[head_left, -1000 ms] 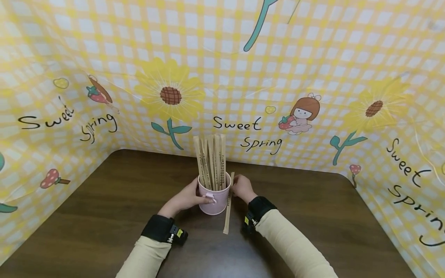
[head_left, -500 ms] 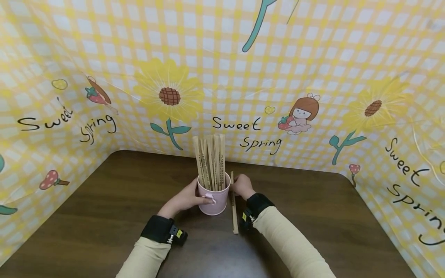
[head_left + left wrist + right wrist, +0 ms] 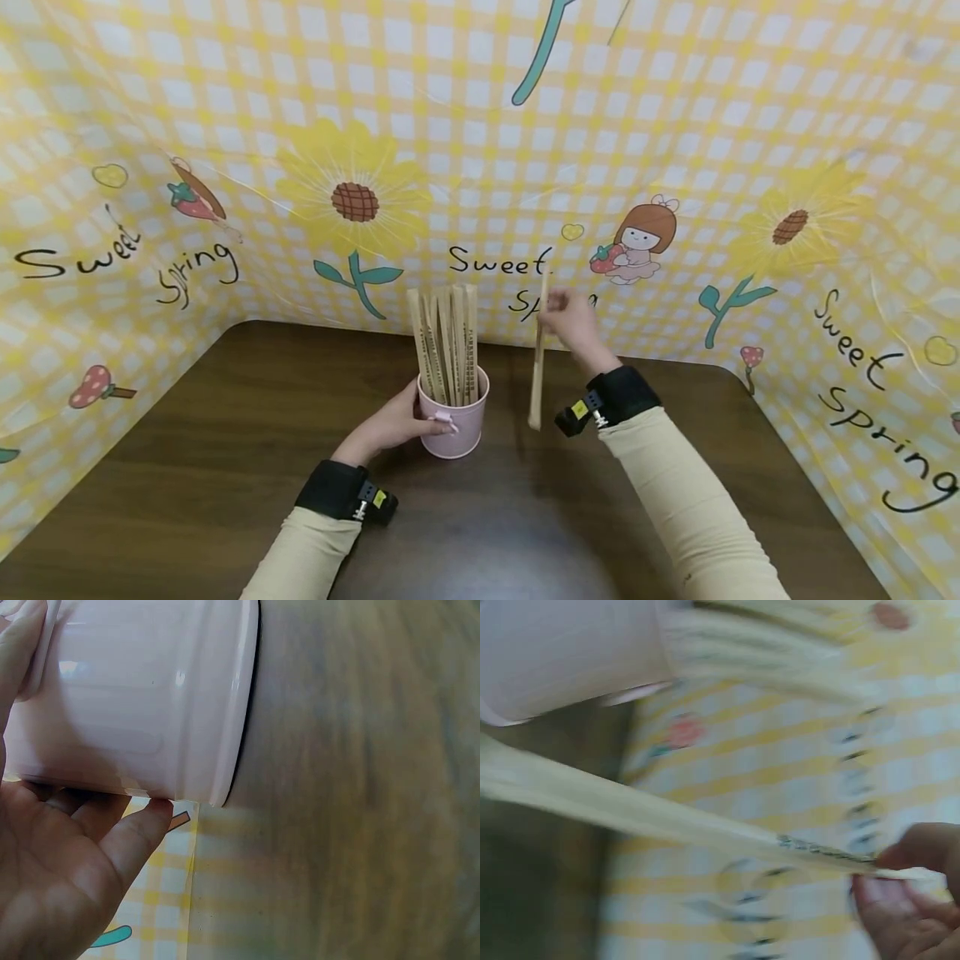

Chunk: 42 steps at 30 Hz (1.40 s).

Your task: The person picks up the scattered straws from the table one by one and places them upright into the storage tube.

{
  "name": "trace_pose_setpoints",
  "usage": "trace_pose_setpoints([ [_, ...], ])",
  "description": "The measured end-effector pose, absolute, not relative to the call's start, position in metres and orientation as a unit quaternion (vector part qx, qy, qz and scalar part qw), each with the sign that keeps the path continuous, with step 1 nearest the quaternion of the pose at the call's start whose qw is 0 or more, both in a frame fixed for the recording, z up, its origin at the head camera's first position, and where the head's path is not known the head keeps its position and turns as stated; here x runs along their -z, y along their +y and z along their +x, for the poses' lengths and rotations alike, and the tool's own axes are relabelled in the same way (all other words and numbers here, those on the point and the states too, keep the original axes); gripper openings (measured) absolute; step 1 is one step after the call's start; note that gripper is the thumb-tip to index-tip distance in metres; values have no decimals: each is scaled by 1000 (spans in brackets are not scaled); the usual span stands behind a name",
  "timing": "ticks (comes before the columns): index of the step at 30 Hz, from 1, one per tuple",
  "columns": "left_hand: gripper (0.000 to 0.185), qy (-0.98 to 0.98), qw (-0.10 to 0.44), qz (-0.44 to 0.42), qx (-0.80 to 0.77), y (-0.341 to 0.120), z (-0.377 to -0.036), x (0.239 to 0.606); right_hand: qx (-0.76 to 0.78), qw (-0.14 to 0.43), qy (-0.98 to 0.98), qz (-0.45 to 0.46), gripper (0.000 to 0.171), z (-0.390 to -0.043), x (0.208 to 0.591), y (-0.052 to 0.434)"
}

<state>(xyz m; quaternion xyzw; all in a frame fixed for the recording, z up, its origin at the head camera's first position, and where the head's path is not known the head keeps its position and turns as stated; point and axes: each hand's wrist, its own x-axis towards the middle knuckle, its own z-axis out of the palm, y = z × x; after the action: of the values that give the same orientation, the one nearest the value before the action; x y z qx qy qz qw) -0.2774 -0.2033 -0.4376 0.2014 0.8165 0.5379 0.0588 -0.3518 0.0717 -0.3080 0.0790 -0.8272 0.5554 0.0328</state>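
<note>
A small pink bucket (image 3: pixel 459 429) stands on the table, with a bunch of paper-wrapped chopsticks (image 3: pixel 448 346) upright in it. My left hand (image 3: pixel 381 431) grips the bucket from its left side, thumb across the front near the small handle lug. In the left wrist view, fingertips (image 3: pixel 154 817) press against the bucket's wall. To the right of the bucket, my right hand (image 3: pixel 573 323) pinches one pair of paper-wrapped chopsticks (image 3: pixel 537 375) near the upper end. It hangs almost vertically. Dark printing shows on its wrapper (image 3: pixel 821 850) in the right wrist view, which is blurred.
The dark wooden table (image 3: pixel 225 467) has rounded far corners. Yellow checked cloth (image 3: pixel 480 167) printed with flowers and "Sweet Spring" hangs behind it and along both sides. Each wrist carries a black strap with a small camera (image 3: pixel 576 415).
My right hand has lifted the wrapped chopsticks up and to the right, away from the bucket's side. The left hand keeps its hold on the bucket; the head view has shifted slightly.
</note>
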Motion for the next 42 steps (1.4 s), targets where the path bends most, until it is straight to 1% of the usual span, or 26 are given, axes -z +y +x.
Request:
trace_pose_setpoints([
  [3, 98, 815, 62, 204, -539, -205, -277, 437, -605, 117, -778, 122, 47, -339, 274, 66],
  [5, 98, 817, 63, 205, -536, -205, -276, 437, -623, 155, -751, 156, 45, -328, 261, 56],
  [7, 98, 819, 62, 204, -533, -205, -277, 437, -625, 182, -734, 192, 43, -316, 256, 41],
  [9, 99, 821, 59, 204, -530, -204, -277, 438, -615, 193, -731, 224, 39, -307, 258, 25],
  [11, 100, 817, 61, 207, -534, -204, -278, 438, -604, 194, -731, 251, 35, -299, 267, 9],
  [14, 101, 811, 68, 211, -542, -204, -278, 438, -583, 170, -747, 272, 35, -293, 285, -12],
  [19, 106, 811, 77, 205, -542, -204, -277, 435, -524, 165, -779, 303, 35, -293, 315, -33],
  [22, 106, 812, 78, 199, -543, -204, -276, 433, -504, 146, -795, 305, 35, -297, 327, -41],
  [28, 110, 817, 77, 202, -535, -204, -275, 434, -489, 99, -820, 280, 36, -301, 346, -49],
  [31, 111, 822, 74, 206, -526, -204, -275, 434, -484, 101, -825, 272, 36, -302, 351, -51],
  [35, 113, 820, 67, 209, -528, -204, -275, 434, -466, 118, -832, 277, 36, -301, 354, -54],
  [42, 108, 807, 65, 219, -545, -206, -275, 435, -439, 129, -847, 270, 39, -298, 356, -53],
])
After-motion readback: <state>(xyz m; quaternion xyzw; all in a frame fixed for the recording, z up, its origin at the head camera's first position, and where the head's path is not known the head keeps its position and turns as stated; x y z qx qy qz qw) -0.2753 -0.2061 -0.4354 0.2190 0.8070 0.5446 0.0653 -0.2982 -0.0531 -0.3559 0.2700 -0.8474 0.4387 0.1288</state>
